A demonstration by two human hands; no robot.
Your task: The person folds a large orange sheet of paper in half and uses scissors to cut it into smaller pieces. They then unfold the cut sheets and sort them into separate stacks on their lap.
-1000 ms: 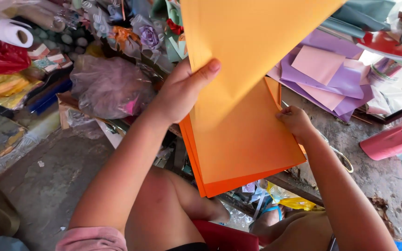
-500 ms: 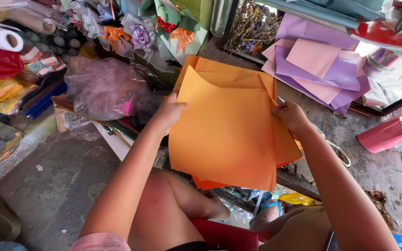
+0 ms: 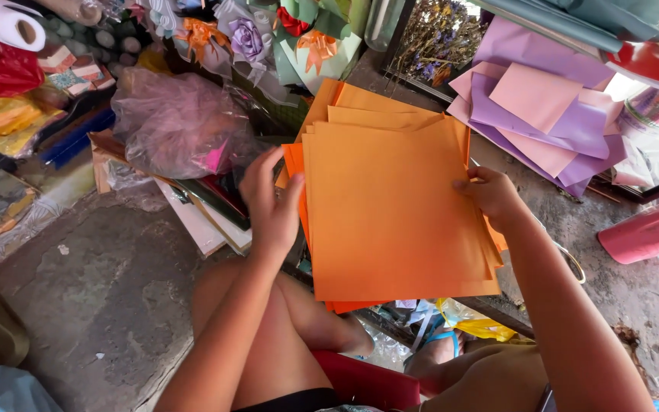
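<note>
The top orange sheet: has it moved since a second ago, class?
Yes. The top orange sheet has come down from upright and now lies flat on the stack, below the purple papers, between the left hand and right hand.

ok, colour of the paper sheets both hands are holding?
Orange; the paper sheets show best in the head view.

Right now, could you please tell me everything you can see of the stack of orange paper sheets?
The stack of orange paper sheets is thin, matte and roughly square, with paler orange sheets on top and deeper orange edges showing beneath. The sheets are fanned unevenly, corners offset, lying nearly flat above the person's lap. The left hand grips its left edge; the right hand pinches its right edge. Its far corners overlap the grey worktop.
</note>
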